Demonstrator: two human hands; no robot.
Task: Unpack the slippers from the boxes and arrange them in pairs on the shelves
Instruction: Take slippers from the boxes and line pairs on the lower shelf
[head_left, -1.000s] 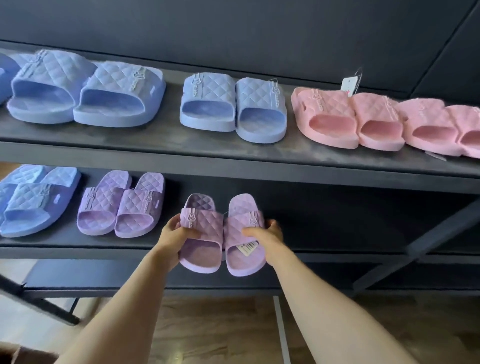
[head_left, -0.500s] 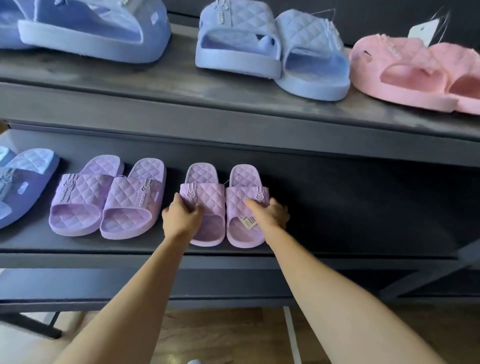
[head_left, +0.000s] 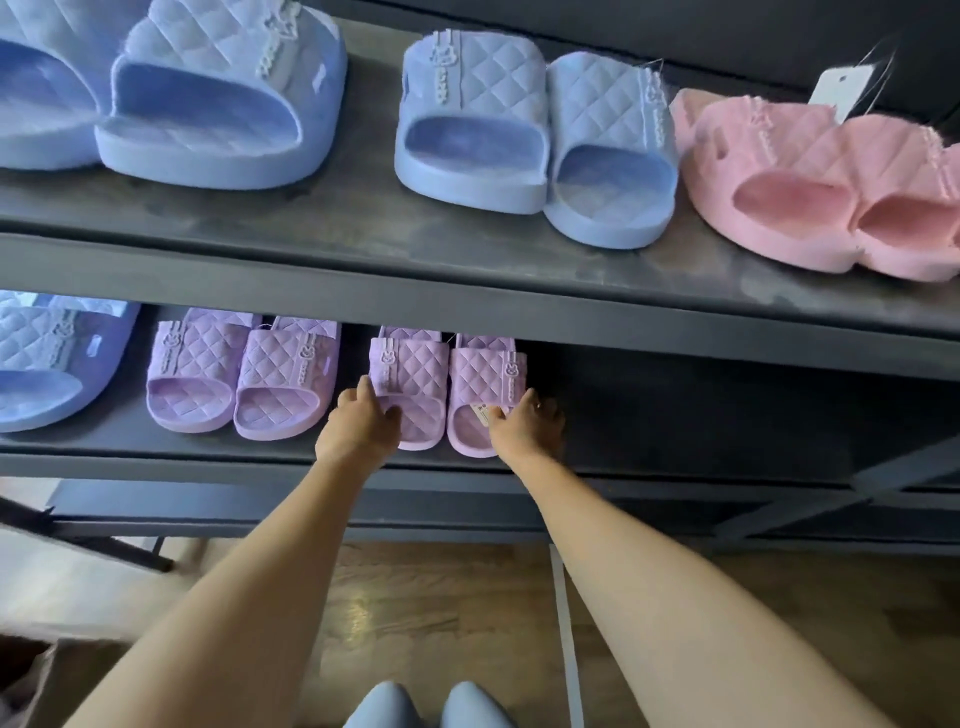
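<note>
Two lilac pairs stand on the lower shelf (head_left: 130, 458). Right of the first pair (head_left: 241, 371), the left hand (head_left: 357, 428) grips the left slipper (head_left: 413, 366) with curled fingers; touching it, the right slipper (head_left: 485, 374) is gripped at its strap by the right hand (head_left: 522, 431).

Bare forearms (head_left: 249, 597) entered at five and seven o'clock. The right hand (head_left: 522, 434) wore a thin pale ring (head_left: 538, 406); two pale blue rounded toe caps (head_left: 382, 706) showed at six o'clock.
</note>
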